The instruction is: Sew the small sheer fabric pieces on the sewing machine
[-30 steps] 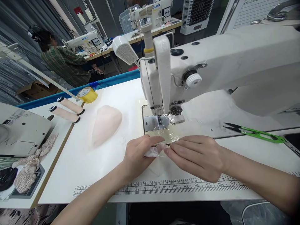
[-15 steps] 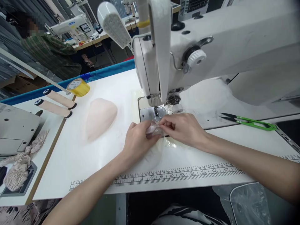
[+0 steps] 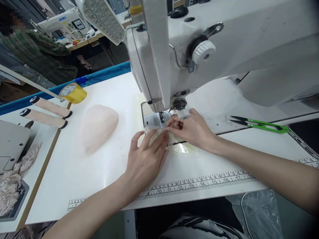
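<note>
The sheer fabric [image 3: 171, 138] lies at the near edge of the needle plate [image 3: 151, 120], beneath the left hand [image 3: 146, 159], whose fingers are spread upon it; the right hand [image 3: 195, 130] pinches it between bent fingers.

One left hand [image 3: 147, 152], one right hand [image 3: 193, 129]: two total. Sheer material [image 3: 171, 137] at them: piece count is unclear. Pink cup-shaped piece [image 3: 100, 129]: one. Thread spools [image 3: 45, 118]: two. Yellow tape roll [image 3: 77, 94]: one. Green snips [image 3: 269, 126]: one pair. Phone [image 3: 305, 131]: one. Lamp [image 3: 103, 21]: one. Foreground sewing machine [image 3: 239, 46]: one. JUKI machine [image 3: 59, 23] behind: one. Co-worker [image 3: 37, 53]: one.
</note>
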`<state>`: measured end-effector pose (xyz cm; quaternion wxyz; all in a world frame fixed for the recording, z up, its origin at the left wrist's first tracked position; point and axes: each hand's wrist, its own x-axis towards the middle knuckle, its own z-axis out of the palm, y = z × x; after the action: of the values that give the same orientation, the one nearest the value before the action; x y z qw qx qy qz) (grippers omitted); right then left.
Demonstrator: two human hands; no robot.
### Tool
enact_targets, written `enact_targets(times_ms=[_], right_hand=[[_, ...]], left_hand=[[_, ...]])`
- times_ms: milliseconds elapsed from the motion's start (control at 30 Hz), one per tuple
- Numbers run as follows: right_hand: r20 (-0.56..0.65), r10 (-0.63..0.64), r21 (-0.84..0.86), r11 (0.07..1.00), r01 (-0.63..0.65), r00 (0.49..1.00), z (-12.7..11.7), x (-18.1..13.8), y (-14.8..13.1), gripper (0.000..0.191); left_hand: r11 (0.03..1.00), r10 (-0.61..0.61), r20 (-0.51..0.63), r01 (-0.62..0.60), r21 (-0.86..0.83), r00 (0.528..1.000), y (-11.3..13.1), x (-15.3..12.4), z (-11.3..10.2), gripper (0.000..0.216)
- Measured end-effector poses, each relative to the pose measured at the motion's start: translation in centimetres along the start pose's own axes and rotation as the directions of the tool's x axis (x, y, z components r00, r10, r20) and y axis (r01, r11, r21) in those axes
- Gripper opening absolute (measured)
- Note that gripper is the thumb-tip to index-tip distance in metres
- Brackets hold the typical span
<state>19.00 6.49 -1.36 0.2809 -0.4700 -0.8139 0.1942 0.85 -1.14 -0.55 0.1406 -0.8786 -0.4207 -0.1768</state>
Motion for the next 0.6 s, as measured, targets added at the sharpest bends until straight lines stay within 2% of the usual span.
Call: enact_targets(times_ms=[67,133,233,400,600], right_hand=[[-0.054,-0.111,-0.073,0.992,0.107,0.992,0.0,-0.4,0.1,0.011],[-0.087,-0.262,-0.182,0.953,0.243,0.961,-0.1,-1.0,0.2,0.02],[-0.05,-0.412,-0.365,0.855,0.367,0.91,-0.4,-1.8,0.1,0.026],[-0.004,-0.484,-0.522,0.747,0.411,0.875,-0.5,-2.1,0.0,0.024],[-0.007,-0.498,-0.547,0.728,0.414,0.867,-0.4,-1.9,0.0,0.023]], left_hand=[[1.0,-0.008,0.019,0.008,-0.016,1.0,-0.3,0.1,0.0,0.032],[1.0,-0.017,0.027,0.017,-0.017,1.0,-0.8,0.4,0.3,0.033],[1.0,-0.022,0.019,0.022,0.002,1.0,-1.6,0.6,0.7,0.033],[0.999,-0.04,0.033,0.039,0.033,0.999,-1.9,0.8,1.0,0.034],[0.999,-0.046,0.025,0.047,-0.018,0.999,-2.1,1.1,1.4,0.034]])
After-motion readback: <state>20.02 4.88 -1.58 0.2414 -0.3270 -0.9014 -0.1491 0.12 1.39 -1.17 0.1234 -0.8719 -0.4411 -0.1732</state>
